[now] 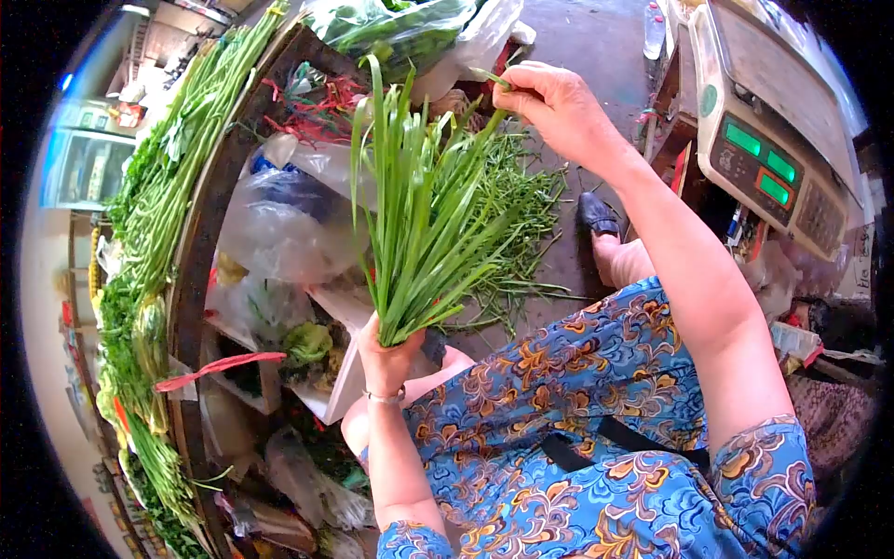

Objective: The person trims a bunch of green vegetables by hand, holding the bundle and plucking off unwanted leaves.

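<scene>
A thick bunch of long green leaves (410, 214) stands fanned out, its lower end gripped in my left hand (393, 352), whose fingers wrap round it. My right hand (545, 101) is raised at the upper right of the bunch, thumb and fingers pinched on the tip of a green leaf (486, 78). Whether that leaf belongs to the bunch is hard to tell. Behind and right of the bunch, a loose heap of green trimmings (521, 210) lies on the floor.
On the left a long wooden shelf edge (200, 200) bears green vegetables (172, 177). Plastic bags (289, 224) and a red strip (220, 369) hang below it. A bag of greens (391, 33) stands ahead. At right is a scale (782, 140) with lit green displays.
</scene>
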Demonstrator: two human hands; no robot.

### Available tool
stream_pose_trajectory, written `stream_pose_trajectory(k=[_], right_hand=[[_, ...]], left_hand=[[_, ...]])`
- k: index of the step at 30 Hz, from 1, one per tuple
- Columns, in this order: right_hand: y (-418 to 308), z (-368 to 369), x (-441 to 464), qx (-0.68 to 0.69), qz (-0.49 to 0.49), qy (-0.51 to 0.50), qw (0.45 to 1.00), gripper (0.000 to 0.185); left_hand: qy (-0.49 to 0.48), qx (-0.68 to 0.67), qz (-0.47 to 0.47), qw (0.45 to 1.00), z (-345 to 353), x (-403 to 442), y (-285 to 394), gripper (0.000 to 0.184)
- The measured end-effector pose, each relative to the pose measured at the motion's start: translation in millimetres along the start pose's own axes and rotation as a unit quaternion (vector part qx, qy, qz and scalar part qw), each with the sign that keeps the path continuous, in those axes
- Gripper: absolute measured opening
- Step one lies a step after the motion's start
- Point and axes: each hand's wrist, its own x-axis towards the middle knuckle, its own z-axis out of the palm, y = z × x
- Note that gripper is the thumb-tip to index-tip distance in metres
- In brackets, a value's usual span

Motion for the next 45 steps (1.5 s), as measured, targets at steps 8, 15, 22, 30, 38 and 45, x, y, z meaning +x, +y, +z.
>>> stream_pose_trajectory(k=[8, 15, 22, 30, 38, 45], right_hand=[[9.9, -19.6, 0.3, -0.023, 0.118, 0.012, 0.993, 0.015], [-28.1, 9.1, -9.7, 0.284, 0.13, -0.147, 0.938, 0.019], [-41.8, 26.3, -11.0, 0.197, 0.045, -0.146, 0.968, 0.028], [-42.3, 33.5, -12.3, 0.12, -0.039, -0.085, 0.988, 0.016], [-48.2, 31.6, -15.6, 0.265, 0.153, -0.269, 0.913, 0.022], [-45.3, 42.1, -20.6, 0.301, 0.11, -0.264, 0.91, 0.018]], left_hand=[[0.001, 0.001, 0.004, 1.0, -2.7, -0.5, -9.4, 0.032], [0.016, 0.015, 0.042, 0.999, 5.6, 3.4, -5.3, 0.017], [-0.008, 0.023, -0.003, 1.0, 6.2, 4.1, 0.4, 0.033], [-0.004, 0.039, 0.038, 0.998, 8.2, 4.8, 5.7, 0.031], [-0.011, 0.037, 0.038, 0.999, 8.5, 3.7, 11.5, 0.027], [-0.016, 0.01, 0.04, 0.999, 11.3, 6.5, 17.1, 0.027]])
